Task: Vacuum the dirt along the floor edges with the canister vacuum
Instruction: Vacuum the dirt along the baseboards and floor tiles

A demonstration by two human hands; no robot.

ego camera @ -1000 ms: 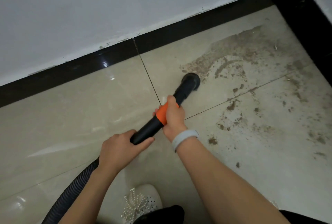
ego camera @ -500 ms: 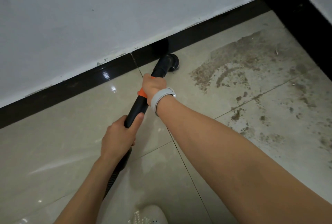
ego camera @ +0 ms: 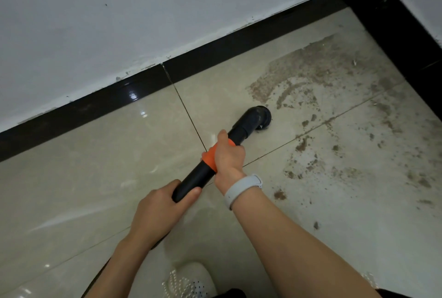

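A black vacuum wand (ego camera: pixel 201 173) with an orange collar (ego camera: pixel 210 156) slants across the beige tiled floor (ego camera: pixel 95 154). Its round nozzle (ego camera: pixel 260 117) sits on the tile at the left edge of a wide patch of brown dirt (ego camera: pixel 323 77). My right hand (ego camera: pixel 228 154), with a pale wristband, grips the wand at the orange collar. My left hand (ego camera: pixel 160 211) grips the wand's lower end, and the hose is mostly hidden beneath my left arm. The canister is out of view.
A black skirting board (ego camera: pixel 95 104) runs along the white wall (ego camera: pixel 119 22) and turns at the corner at the upper right (ego camera: pixel 394 22). More dirt specks (ego camera: pixel 358 168) spread over the right tiles. My white shoe (ego camera: pixel 189 281) stands at the bottom.
The nozzle has come back from the skirting board to the tile near the dirt patch's left edge. Both hands moved toward me with the wand, still gripping it.
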